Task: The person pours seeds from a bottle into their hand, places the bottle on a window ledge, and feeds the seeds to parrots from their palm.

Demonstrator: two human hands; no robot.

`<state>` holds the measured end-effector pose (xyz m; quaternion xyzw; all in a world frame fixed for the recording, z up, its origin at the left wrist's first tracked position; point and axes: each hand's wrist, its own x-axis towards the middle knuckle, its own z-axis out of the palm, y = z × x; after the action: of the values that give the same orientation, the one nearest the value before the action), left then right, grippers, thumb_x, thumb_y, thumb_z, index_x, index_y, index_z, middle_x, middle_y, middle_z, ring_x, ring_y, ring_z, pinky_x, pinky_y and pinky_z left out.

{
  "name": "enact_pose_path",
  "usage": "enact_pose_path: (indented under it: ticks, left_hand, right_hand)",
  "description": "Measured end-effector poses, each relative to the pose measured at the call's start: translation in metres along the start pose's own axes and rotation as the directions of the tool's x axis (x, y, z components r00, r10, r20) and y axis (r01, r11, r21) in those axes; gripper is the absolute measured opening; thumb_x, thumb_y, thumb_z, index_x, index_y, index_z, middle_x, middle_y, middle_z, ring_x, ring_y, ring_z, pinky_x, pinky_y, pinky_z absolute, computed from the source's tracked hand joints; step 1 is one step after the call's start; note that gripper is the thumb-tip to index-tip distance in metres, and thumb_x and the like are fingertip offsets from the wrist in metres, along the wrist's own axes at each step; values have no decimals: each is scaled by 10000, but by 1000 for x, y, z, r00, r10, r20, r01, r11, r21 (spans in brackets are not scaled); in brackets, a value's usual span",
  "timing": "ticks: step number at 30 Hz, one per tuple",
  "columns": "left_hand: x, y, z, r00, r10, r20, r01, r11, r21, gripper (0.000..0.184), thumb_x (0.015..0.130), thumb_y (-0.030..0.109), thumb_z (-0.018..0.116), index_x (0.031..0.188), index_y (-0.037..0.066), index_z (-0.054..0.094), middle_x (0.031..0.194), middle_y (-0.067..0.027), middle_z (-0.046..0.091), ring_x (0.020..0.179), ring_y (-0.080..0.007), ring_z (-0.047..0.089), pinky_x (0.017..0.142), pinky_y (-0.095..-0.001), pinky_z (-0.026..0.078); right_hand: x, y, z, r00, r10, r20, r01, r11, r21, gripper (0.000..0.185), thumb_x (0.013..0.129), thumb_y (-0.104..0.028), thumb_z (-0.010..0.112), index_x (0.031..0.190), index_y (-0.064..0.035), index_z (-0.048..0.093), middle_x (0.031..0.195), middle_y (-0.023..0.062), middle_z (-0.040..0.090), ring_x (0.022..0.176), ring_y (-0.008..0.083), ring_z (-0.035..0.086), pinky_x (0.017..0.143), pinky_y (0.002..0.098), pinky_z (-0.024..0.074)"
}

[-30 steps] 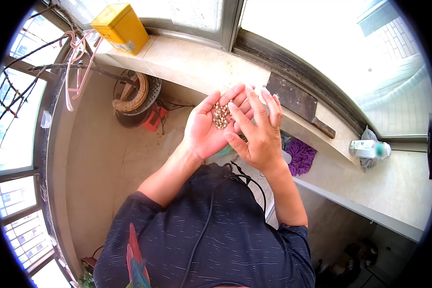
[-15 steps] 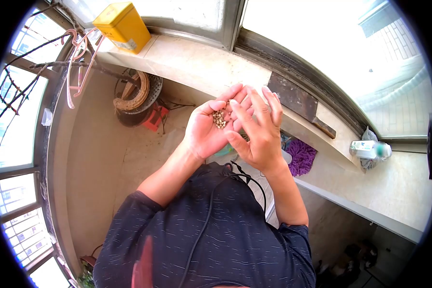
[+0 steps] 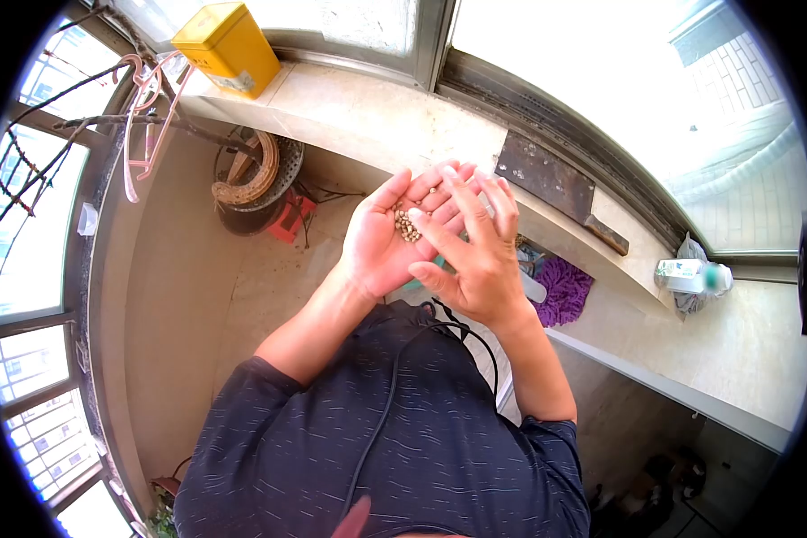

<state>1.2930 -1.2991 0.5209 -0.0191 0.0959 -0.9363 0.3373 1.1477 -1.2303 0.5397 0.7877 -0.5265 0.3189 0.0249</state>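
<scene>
My left hand (image 3: 372,242) is turned palm up and carries a small heap of pale, beige seeds (image 3: 407,226) in its hollow. A few more seeds lie loose toward its fingers. Above it hovers my right hand (image 3: 482,264), palm down, with the fingers spread and bent a little. Its index fingertip is at the edge of the heap; whether it touches the seeds I cannot tell. Part of my left hand's fingers is hidden behind my right hand.
A yellow tin (image 3: 229,49) stands on the window ledge (image 3: 359,108). Farther right are a dark board (image 3: 547,175) and a white bottle (image 3: 690,278). Below sit a purple shaggy cloth (image 3: 563,291) and a dark pot (image 3: 251,215). Bare branches with a pink hanger (image 3: 143,125) reach in from the left.
My right hand has shifted slightly down and left, its index fingertip now lower beside the heap. My left thumb has lifted away from the seeds and stands more upright.
</scene>
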Motion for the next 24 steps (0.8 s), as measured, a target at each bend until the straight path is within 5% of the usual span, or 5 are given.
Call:
enact_pose_path:
  ticks: [15, 21, 24]
  left_hand:
    - [-2, -2, 1, 1000, -26, 6, 26, 999, 28, 583, 1089, 353, 302, 1529, -30, 324, 1614, -201, 302, 1512, -330, 263, 1255, -463, 215]
    - [-2, -3, 1, 998, 2, -61, 3, 996, 86, 578, 1091, 344, 309, 1524, -39, 325, 1603, -197, 328, 1503, -317, 291, 1251, -458, 227]
    - [-3, -1, -1, 1000, -23, 3, 23, 1000, 1, 570, 1092, 333, 312, 1518, -45, 333, 1595, -197, 342, 1497, -306, 309, 1247, -450, 242]
  right_hand:
    - [2, 2, 2, 1000, 21, -2, -21, 994, -107, 546, 953, -588, 557, 1134, -115, 762, 1465, 191, 509, 1400, 397, 344, 1180, 560, 228]
    - [0, -1, 1, 999, 18, -33, -17, 999, 50, 568, 963, -577, 546, 1192, -90, 729, 1455, 198, 514, 1379, 409, 368, 1174, 560, 235]
    - [2, 6, 2, 996, 37, -75, -45, 993, -109, 582, 961, -572, 553, 1210, -71, 715, 1447, 197, 519, 1372, 412, 377, 1166, 566, 245]
